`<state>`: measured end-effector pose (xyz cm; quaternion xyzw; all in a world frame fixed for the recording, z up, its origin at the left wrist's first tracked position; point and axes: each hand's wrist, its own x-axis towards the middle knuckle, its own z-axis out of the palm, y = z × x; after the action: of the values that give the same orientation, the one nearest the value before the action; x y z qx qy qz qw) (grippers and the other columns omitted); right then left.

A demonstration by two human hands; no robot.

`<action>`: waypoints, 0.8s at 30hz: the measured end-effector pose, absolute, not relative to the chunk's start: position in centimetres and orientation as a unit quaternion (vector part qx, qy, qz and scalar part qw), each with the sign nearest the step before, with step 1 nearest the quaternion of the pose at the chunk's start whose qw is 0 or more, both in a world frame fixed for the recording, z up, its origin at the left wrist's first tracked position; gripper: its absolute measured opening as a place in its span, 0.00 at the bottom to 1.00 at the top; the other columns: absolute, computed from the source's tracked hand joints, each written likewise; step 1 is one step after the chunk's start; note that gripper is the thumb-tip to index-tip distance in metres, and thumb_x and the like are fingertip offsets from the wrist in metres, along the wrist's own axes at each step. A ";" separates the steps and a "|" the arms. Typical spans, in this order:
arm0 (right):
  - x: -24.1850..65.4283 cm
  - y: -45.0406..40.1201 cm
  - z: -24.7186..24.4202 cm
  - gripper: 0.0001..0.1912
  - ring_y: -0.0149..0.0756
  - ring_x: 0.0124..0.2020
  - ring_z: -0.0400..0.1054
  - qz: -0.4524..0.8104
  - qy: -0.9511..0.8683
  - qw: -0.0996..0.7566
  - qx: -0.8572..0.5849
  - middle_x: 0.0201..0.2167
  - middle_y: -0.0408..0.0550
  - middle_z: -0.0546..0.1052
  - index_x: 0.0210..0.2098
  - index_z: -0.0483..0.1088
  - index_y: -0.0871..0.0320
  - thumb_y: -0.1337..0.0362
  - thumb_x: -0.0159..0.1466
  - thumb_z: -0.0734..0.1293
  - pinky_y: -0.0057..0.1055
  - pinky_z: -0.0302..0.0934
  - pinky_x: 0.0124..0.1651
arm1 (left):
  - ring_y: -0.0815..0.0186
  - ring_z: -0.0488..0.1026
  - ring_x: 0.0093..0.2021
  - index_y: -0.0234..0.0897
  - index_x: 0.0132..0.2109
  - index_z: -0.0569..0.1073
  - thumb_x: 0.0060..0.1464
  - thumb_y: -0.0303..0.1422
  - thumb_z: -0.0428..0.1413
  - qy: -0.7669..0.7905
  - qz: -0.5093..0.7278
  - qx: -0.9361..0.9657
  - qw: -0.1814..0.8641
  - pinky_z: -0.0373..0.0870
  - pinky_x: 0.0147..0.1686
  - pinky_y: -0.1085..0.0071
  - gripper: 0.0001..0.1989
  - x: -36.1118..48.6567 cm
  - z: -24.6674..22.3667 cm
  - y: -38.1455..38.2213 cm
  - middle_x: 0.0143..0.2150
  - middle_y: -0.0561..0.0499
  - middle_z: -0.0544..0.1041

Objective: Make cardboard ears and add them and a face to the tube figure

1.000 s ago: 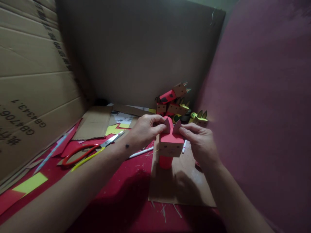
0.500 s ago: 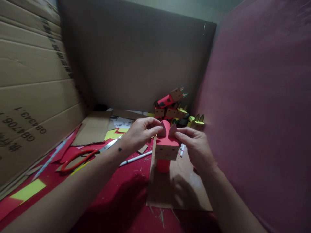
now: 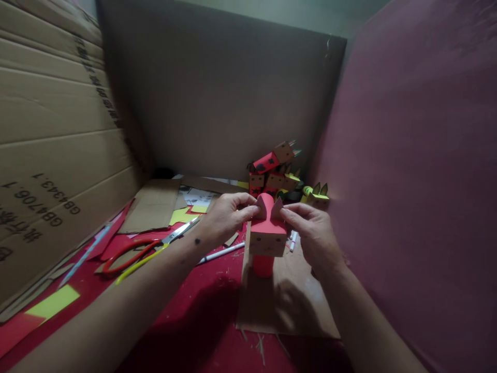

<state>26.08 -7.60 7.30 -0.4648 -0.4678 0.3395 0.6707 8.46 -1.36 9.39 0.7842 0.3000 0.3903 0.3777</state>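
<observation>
Far left: a wall of corrugated cardboard (image 3: 50,155) with printed codes was seen standing along the edge of the red work surface (image 3: 202,311). A yellow paper strip (image 3: 52,303) was noted lying flat at the near left.

Left of centre: red-handled scissors (image 3: 135,247) were recorded lying on the red surface, blades pointed toward the far right. Flat cardboard scraps (image 3: 153,204) and yellow paper pieces (image 3: 180,215) were noted beyond them. A white pen (image 3: 221,252) was seen lying just near the left hand's wrist.

Centre: the left hand (image 3: 225,220) was found closed in a pinch, fingertips pressed on the left ear of the paper animal figure (image 3: 267,233). The figure was held upright over a brown cardboard sheet (image 3: 287,300), its red cylinder body below a box-shaped head with a red top and tan face. Whether the body touched the sheet could not be told.

Right of centre: the right hand (image 3: 316,238) was likewise found pinching, fingertips on the figure's right ear. A second marker (image 3: 293,241) was partly seen between figure and right hand.

Far centre-right: a pile of finished paper figures (image 3: 277,171) was noted against the back board, with 1 yellow-topped figure (image 3: 319,194) just to its right.

Right: a dark red fabric surface (image 3: 419,181) was seen filling that side.
</observation>
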 end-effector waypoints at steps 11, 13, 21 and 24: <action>26.3 -7.7 7.3 0.05 0.28 0.22 0.67 0.325 -0.479 0.672 -0.462 0.21 0.42 0.78 0.25 0.80 0.57 0.62 0.51 0.76 0.28 0.61 0.27 | 0.70 0.67 0.24 0.34 0.33 0.77 0.53 0.34 0.55 0.292 0.404 0.790 0.356 0.64 0.27 0.72 0.09 8.6 9.1 -1.4 0.26 0.53 0.74; 26.3 -7.7 7.2 0.05 0.28 0.23 0.68 0.325 -0.478 0.674 -0.460 0.22 0.43 0.78 0.25 0.80 0.57 0.62 0.50 0.76 0.28 0.62 0.28 | 0.70 0.67 0.24 0.34 0.34 0.77 0.53 0.34 0.55 0.288 0.405 0.789 0.360 0.65 0.27 0.72 0.09 8.5 9.0 -1.3 0.27 0.52 0.75; 26.4 -7.8 6.7 0.05 0.29 0.23 0.69 0.333 -0.468 0.682 -0.453 0.22 0.42 0.79 0.26 0.80 0.56 0.61 0.51 0.76 0.29 0.64 0.29 | 0.71 0.66 0.23 0.35 0.33 0.77 0.53 0.34 0.56 0.281 0.408 0.790 0.362 0.64 0.26 0.73 0.08 8.5 9.0 -1.5 0.26 0.53 0.74; 26.3 -7.7 6.6 0.06 0.29 0.23 0.68 0.335 -0.467 0.683 -0.451 0.22 0.42 0.79 0.27 0.80 0.56 0.61 0.50 0.77 0.29 0.63 0.29 | 0.71 0.67 0.24 0.35 0.33 0.77 0.53 0.35 0.56 0.290 0.403 0.788 0.363 0.65 0.26 0.73 0.08 8.4 9.2 -1.5 0.27 0.53 0.75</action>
<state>26.31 -7.69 6.56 -0.4510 -0.4672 0.3349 0.6828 8.40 -1.54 9.20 0.7882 0.2903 0.4033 0.3631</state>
